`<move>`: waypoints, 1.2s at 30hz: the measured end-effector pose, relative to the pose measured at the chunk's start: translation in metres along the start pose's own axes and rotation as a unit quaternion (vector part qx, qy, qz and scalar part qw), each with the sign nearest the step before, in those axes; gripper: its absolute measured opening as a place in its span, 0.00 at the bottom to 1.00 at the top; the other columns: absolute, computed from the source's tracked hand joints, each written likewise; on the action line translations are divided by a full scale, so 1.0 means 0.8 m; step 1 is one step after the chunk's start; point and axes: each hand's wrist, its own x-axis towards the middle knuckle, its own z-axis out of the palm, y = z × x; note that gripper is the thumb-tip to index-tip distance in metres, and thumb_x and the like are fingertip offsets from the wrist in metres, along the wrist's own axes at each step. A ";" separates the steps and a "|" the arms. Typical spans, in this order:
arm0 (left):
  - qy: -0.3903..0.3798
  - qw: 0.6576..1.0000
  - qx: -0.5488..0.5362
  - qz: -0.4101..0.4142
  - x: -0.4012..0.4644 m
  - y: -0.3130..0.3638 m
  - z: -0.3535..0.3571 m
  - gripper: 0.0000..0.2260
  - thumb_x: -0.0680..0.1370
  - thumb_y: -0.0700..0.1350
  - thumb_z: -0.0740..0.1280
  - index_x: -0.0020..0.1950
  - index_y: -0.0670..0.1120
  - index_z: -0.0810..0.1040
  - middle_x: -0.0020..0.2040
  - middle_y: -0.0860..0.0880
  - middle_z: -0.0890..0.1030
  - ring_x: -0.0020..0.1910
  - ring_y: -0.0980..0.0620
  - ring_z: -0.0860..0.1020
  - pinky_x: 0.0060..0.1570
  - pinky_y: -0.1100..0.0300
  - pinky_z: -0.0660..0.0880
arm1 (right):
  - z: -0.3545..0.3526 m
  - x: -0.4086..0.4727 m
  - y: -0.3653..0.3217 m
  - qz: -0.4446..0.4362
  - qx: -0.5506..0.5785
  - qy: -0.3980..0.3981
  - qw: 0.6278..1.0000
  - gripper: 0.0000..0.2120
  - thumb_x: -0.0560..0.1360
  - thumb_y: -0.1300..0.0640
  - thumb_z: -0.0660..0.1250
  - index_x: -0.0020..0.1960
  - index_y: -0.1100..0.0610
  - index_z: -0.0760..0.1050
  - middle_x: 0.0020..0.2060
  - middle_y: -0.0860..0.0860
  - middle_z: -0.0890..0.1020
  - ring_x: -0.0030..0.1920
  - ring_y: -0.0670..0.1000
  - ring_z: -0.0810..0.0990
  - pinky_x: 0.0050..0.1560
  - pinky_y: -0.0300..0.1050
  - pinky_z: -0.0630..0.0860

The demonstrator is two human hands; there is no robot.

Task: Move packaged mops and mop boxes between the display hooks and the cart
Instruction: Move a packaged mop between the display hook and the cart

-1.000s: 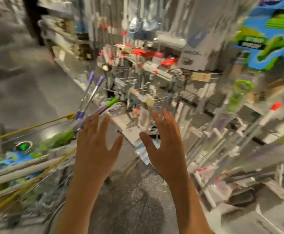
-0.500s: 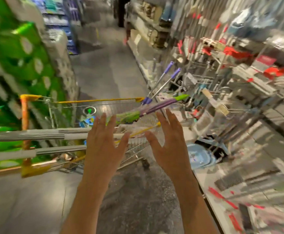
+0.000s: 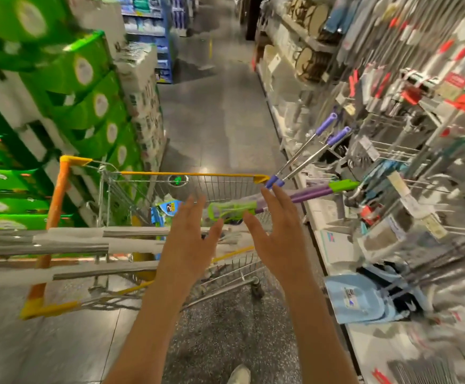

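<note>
A wire shopping cart (image 3: pixel 187 175) with yellow and orange trim stands in the aisle ahead of me. Several mops lie across it: a green and purple mop (image 3: pixel 278 201) and two silver poles with purple tips (image 3: pixel 306 149) stick out toward the right, and silver poles in white wrap (image 3: pixel 68 246) stick out to the left. My left hand (image 3: pixel 187 245) and my right hand (image 3: pixel 279 236) hover side by side above the cart's near side, fingers spread, holding nothing. The display hooks (image 3: pixel 391 151) carry packaged goods on the right.
Stacked green boxes (image 3: pixel 81 79) fill the left side of the aisle. Blue packaged mop heads (image 3: pixel 364 300) sit on the low shelf at the right. The grey floor (image 3: pixel 220 120) stretches ahead past the cart. My shoe (image 3: pixel 238 374) shows at the bottom.
My view has swung left from the display hooks to the cart. Both hands stayed spread and empty and now reach over the cart.
</note>
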 end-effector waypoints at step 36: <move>0.126 0.654 -0.516 -0.538 0.388 -0.163 0.289 0.17 0.84 0.54 0.61 0.66 0.44 0.76 0.55 0.45 0.82 0.52 0.47 0.81 0.47 0.53 0.77 | 0.305 0.380 0.293 0.089 -0.064 -0.389 0.915 0.29 0.82 0.43 0.61 0.79 0.53 0.61 0.78 0.52 0.64 0.78 0.52 0.60 0.75 0.49 0.59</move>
